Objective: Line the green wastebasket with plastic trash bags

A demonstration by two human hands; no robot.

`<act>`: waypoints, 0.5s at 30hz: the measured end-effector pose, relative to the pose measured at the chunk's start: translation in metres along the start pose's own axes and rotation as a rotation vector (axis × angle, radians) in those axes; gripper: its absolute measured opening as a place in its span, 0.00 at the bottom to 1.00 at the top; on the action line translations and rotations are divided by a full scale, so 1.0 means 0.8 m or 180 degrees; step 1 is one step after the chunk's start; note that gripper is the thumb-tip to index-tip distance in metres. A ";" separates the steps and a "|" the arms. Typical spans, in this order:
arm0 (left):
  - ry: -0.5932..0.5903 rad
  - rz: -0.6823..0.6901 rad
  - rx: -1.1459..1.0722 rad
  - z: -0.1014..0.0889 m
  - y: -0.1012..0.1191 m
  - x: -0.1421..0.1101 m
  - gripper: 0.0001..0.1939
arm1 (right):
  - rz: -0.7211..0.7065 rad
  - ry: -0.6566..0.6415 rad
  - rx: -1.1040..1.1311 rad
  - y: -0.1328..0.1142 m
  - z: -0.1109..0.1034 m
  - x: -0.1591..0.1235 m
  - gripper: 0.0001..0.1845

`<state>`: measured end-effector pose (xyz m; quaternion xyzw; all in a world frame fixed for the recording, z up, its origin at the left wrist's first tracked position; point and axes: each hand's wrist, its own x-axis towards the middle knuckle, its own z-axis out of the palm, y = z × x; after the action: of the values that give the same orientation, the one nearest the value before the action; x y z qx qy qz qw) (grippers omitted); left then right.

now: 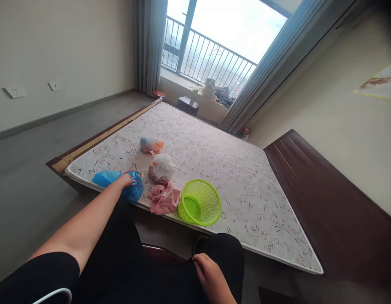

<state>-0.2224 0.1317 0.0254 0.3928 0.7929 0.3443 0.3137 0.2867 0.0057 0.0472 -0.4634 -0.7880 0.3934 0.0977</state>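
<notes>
Black sleeve (40,274) nearest, I reach my left hand (125,181) over the mattress (252,190), fingers clamped on the blue bag (135,190), which lies near the front edge. Right of it, farther back, I see a blurred bundle (151,144), blue and orange; then, closer to me, a white bag (165,166), its contents too hazy to tell. Pink cloth (165,199) lies crumpled at the edge, just beside the green basket (214,202). My right hand (208,270) is at my knee (231,249), fingers curled together.
</notes>
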 end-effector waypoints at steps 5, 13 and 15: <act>0.0182 0.0254 -0.0329 0.007 0.052 -0.072 0.26 | -0.0035 0.0293 0.0930 -0.040 -0.004 0.031 0.15; -0.2142 0.1660 -0.0198 0.024 0.184 -0.274 0.35 | -0.0677 -0.0181 0.2632 -0.150 -0.068 0.067 0.46; -0.2412 0.2012 0.0344 0.022 0.215 -0.310 0.31 | -0.0971 -0.0109 0.2497 -0.166 -0.078 0.058 0.50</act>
<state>-0.0165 0.0072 0.2084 0.7273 0.4819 0.2140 0.4393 0.2066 0.0412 0.1738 -0.2624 -0.6396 0.6523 0.3107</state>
